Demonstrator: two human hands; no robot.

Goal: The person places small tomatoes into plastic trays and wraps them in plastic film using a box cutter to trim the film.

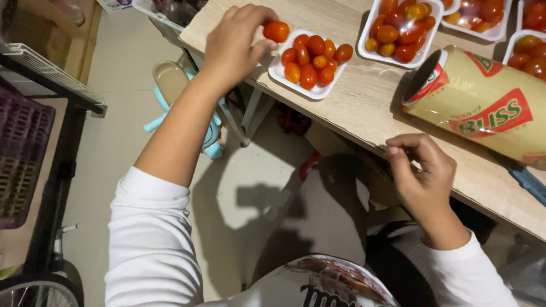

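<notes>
Left hand (236,42): fingers curled close together, thumb and fingertips pinched on one cherry tomato (276,30); arm stretched out from a white sleeve (149,239).
Held tomato: orange-red, at the upper left corner of the open tray (281,72); whether it touches the rim cannot be told.
Open tray: white, shallow, uncovered, lying near the table edge (364,113); heaped with red and orange cherry tomatoes.
Right hand (424,173): loosely closed at the table's near edge, thumb and forefinger drawn together at the tips. What they grip, if anything, cannot be told.
Film roll (483,102): large yellow box-like roll with a red and green print, lying on its side just beyond the right hand.
Wrapped tray (401,28): white, filled with tomatoes, under glossy clear film, well beyond the open tray.
Further trays (480,17): more filled trays at the top right, partly cut off.
Table: pale wood grain.
Floor side: dark rack with a crate (23,142) at far left.
</notes>
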